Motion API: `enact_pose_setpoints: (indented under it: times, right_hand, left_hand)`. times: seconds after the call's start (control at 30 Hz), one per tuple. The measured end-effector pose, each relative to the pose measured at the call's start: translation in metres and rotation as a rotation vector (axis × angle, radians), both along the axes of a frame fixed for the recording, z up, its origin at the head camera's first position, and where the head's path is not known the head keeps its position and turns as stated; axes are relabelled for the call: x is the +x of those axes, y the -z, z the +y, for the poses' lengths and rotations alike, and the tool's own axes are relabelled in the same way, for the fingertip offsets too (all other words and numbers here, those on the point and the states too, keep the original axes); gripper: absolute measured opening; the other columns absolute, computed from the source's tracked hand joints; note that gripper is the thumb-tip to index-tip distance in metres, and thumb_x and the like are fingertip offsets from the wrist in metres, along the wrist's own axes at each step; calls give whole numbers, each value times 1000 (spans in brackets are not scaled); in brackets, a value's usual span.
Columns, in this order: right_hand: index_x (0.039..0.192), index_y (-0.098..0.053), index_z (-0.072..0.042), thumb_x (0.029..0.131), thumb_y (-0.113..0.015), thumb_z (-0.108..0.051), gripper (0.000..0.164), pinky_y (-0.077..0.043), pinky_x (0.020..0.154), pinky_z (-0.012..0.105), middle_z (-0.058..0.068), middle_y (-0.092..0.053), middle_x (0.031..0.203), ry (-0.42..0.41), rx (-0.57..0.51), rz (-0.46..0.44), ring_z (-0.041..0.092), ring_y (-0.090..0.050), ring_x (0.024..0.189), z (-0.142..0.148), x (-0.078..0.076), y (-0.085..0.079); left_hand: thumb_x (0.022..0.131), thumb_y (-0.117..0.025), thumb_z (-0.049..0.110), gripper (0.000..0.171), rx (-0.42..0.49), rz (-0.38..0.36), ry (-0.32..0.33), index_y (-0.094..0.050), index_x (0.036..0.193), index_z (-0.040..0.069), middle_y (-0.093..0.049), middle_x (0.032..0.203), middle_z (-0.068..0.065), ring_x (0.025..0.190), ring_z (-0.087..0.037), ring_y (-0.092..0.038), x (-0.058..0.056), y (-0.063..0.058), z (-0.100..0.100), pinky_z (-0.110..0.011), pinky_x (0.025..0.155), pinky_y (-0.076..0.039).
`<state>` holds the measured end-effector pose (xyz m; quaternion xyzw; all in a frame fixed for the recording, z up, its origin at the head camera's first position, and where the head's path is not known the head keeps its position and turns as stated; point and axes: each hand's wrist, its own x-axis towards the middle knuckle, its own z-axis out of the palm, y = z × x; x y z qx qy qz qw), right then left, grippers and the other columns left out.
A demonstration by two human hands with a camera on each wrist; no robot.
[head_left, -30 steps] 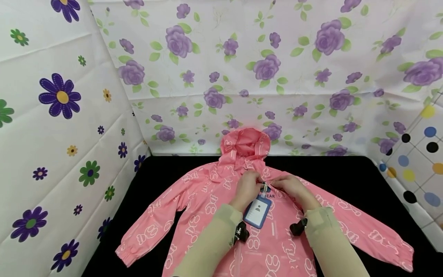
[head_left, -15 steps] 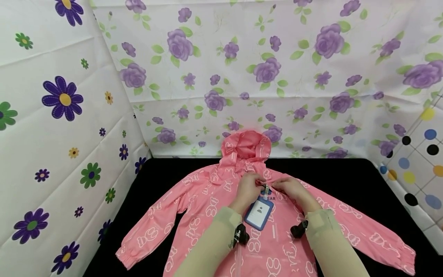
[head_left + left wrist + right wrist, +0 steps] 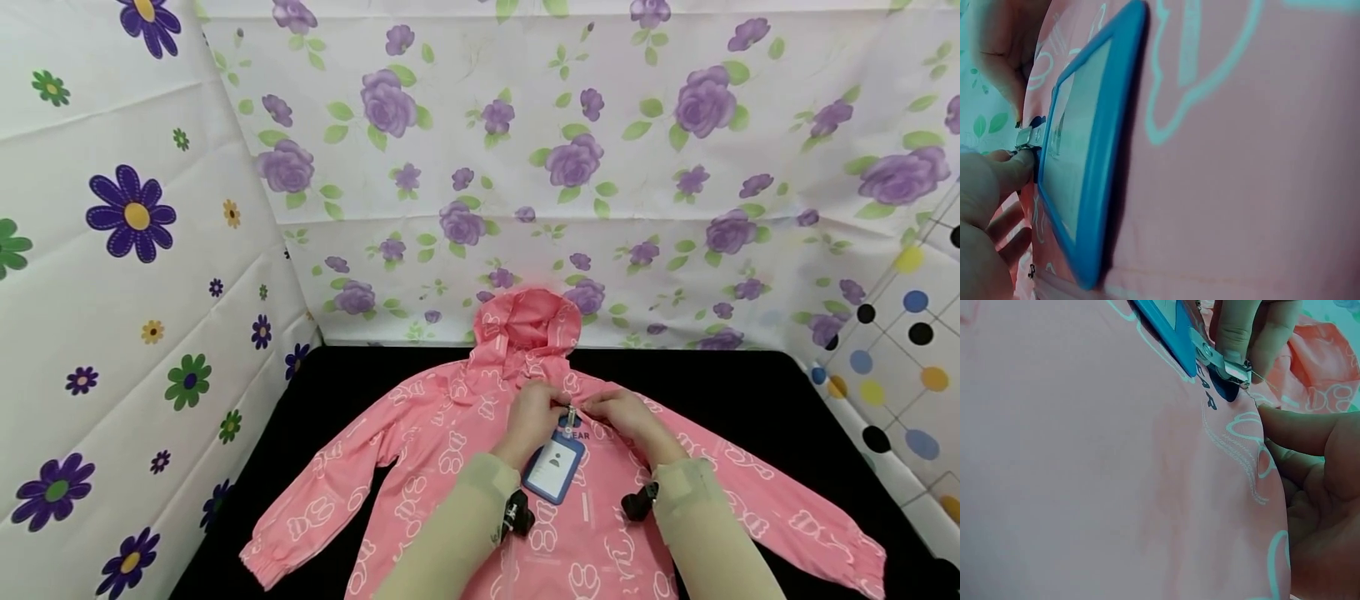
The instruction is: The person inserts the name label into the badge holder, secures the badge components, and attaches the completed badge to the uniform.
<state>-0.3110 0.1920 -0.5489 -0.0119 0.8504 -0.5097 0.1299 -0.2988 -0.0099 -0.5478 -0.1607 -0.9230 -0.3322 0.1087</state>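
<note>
A pink hooded jacket (image 3: pixel 450 454) with white bear outlines lies spread front up. My left hand (image 3: pixel 534 423) pinches the metal clip (image 3: pixel 1235 370) of a blue-framed badge holder (image 3: pixel 553 472) between thumb and finger. The holder hangs down the chest from that clip, over part of the dark printed lettering (image 3: pixel 1207 394). Just to the right, my right hand (image 3: pixel 628 419) pinches a fold of the jacket's chest fabric, thumb on top, close by the clip's end. In the right wrist view the clip's mouth meets the fabric edge; whether it grips the cloth I cannot tell.
Under the jacket is a black tabletop (image 3: pixel 720 379). A floral sheet (image 3: pixel 465 150) hangs behind it, with patterned sheets at both sides. The jacket's hood (image 3: pixel 528 321) points to the back, and its sleeves spread out left and right.
Both hands stay at the clip and the fabric, with only slight finger movement. The badge holder sways a little. The head view has shifted slightly.
</note>
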Motion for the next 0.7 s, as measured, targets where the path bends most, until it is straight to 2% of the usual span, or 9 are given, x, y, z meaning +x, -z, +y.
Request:
enact_pose_setpoints:
  times: [0.2,0.33,0.47,0.53,0.6,0.7]
  right_hand:
    - [116,-79,0,103,-68,-21,27,-52,89,34,11,-74,115,-6,28,6,24,-64,104,1,-1,-1]
    - [118,-79,-1,104,-67,-23,28,-52,89,34,10,-74,115,1,30,-19,24,-64,103,1,1,-1]
    - [120,-78,1,104,-67,-23,30,-54,85,31,10,-74,112,11,-24,-48,22,-65,99,-1,2,-3]
    - [121,-76,4,104,-67,-21,31,-55,82,30,11,-75,110,10,-58,-50,21,-66,96,-1,1,-4]
    - [121,-76,5,104,-67,-19,31,-55,82,28,9,-76,109,15,-73,-50,18,-67,95,-1,1,-4]
    - [122,-76,6,105,-65,-18,31,-55,82,28,10,-77,108,7,-75,-47,17,-67,94,1,1,-5]
  left_hand:
    - [88,-88,10,7,-42,14,-58,-86,87,17,-73,87,4,88,-15,-67,4,-2,3,-34,80,-57]
    - [91,-82,4,15,-56,-29,-93,-82,82,16,-71,83,5,79,-12,-65,5,-3,7,-31,71,-56]
    - [92,-79,3,16,-63,-50,-119,-79,81,15,-69,79,4,74,-13,-64,5,-4,11,-31,66,-55]
    - [92,-81,7,12,-72,-26,-123,-80,84,15,-69,78,4,74,-15,-65,4,-3,13,-33,67,-56]
    - [91,-83,9,6,-75,-2,-114,-81,92,15,-72,82,4,78,-16,-67,3,-2,13,-34,71,-57]
    - [90,-83,8,19,-52,13,-83,-82,107,16,-76,92,4,87,-14,-70,0,2,13,-33,77,-58]
